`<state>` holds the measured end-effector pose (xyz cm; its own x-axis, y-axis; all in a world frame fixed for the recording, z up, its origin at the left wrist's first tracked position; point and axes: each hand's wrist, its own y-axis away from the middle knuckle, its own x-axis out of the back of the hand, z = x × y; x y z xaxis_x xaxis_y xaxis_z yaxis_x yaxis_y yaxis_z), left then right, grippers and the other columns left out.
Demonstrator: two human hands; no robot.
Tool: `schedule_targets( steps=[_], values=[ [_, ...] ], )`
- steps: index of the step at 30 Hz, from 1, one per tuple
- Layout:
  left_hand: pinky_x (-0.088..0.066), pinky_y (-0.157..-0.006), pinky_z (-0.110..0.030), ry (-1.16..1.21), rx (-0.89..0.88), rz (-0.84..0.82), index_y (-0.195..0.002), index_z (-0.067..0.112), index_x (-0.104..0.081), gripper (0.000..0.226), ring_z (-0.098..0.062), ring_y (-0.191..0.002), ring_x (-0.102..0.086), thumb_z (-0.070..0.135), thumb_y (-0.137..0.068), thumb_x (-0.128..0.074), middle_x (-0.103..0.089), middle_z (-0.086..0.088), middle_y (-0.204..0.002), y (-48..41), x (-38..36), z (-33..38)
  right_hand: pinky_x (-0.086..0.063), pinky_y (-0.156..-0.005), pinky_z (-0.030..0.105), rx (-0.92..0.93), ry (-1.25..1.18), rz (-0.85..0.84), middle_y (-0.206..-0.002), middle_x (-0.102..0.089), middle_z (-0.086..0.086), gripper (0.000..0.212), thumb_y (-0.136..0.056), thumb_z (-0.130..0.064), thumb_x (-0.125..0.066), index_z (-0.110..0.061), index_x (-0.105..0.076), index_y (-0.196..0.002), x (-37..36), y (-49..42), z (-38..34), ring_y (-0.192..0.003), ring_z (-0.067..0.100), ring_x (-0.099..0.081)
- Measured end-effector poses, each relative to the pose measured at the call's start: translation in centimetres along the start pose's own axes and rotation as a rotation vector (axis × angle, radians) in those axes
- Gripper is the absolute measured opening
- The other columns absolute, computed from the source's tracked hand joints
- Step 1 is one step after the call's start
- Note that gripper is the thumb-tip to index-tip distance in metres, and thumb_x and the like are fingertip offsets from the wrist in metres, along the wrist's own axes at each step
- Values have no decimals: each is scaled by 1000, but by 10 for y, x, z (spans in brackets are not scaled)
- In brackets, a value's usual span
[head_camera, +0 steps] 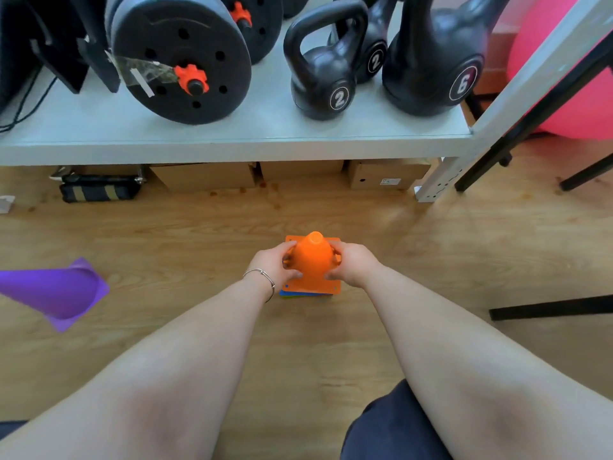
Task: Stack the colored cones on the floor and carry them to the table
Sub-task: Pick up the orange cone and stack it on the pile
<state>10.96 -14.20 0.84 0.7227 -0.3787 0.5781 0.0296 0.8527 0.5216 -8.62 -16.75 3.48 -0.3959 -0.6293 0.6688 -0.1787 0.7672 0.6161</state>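
Note:
An orange cone (313, 260) stands upright on the wooden floor, on top of a stack; blue and green base edges (298, 294) show beneath its square base. My left hand (273, 265) grips the cone's left side and my right hand (353, 263) grips its right side. A purple cone (54, 290) lies on its side on the floor at the far left, apart from the stack. The white table (232, 141) runs across the upper part of the view.
Black weight plates (180, 58) and kettlebells (326, 78) stand on the table. Cardboard boxes (205, 175) and a dark bag (99, 189) lie under it. A pink ball (570, 104) and black frame legs (550, 307) are at the right.

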Motion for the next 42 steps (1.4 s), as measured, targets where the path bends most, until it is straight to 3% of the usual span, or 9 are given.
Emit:
schedule_targets(
  steps=[9,14,19,24,31,36,42],
  values=[
    [-51,-96,-34,30,58,-40,-138,32,-46,79,-19,-105,-65,20,-69,-83,-62,-5,-128,-10,-6,-19,-46,-103,33,-41,8,-29,-142,-56,9,92,-74,-29,-83,-20,-35,-152,-20,-19,-1,-128,28,-53],
    [-50,-94,-31,-48,70,-41,-135,30,-47,78,-20,-107,-64,27,-67,-83,-63,-4,-127,-16,-7,-19,-49,-99,36,-67,30,-44,-137,-59,12,90,-75,-28,-82,-18,-34,-151,-28,-26,-4,-125,31,-56],
    [-45,-83,-23,-88,80,-47,-131,29,-48,77,-18,-104,-64,28,-64,-85,-63,-1,-124,-21,-7,-18,-49,-98,37,-81,63,-57,-135,-59,13,90,-75,-30,-82,-17,-34,-150,-29,-30,-5,-123,33,-56],
    [-45,-92,-30,-178,74,-48,-138,28,-42,78,-25,-114,-59,31,-70,-81,-61,-3,-129,-18,-8,-12,-51,-87,37,-55,145,-18,-127,-62,14,87,-76,-32,-80,-25,-34,-149,-27,-26,-6,-115,34,-60],
    [-44,-99,-40,-399,16,7,-144,27,-30,72,-30,-127,-49,35,-83,-67,-46,-5,-144,-5,-4,-7,-47,-94,41,112,415,207,-149,-44,5,73,-87,-36,-68,-36,-30,-149,-14,-15,-3,-128,32,-48],
    [-26,-115,-45,-605,-27,256,-149,23,-17,73,-26,-146,-21,37,-89,-57,-13,-4,-161,14,16,0,-31,-114,47,177,478,464,-152,-43,9,62,-94,-39,-59,-31,-33,-149,14,-1,-1,-142,34,-34],
    [-18,-118,-45,-734,-49,478,-149,20,-19,72,-23,-148,-14,46,-90,-51,-12,-6,-161,40,62,20,-21,-119,50,267,526,605,-156,-36,9,72,-92,-50,-56,-29,-24,-153,50,14,-37,-147,32,-26]
  ],
)
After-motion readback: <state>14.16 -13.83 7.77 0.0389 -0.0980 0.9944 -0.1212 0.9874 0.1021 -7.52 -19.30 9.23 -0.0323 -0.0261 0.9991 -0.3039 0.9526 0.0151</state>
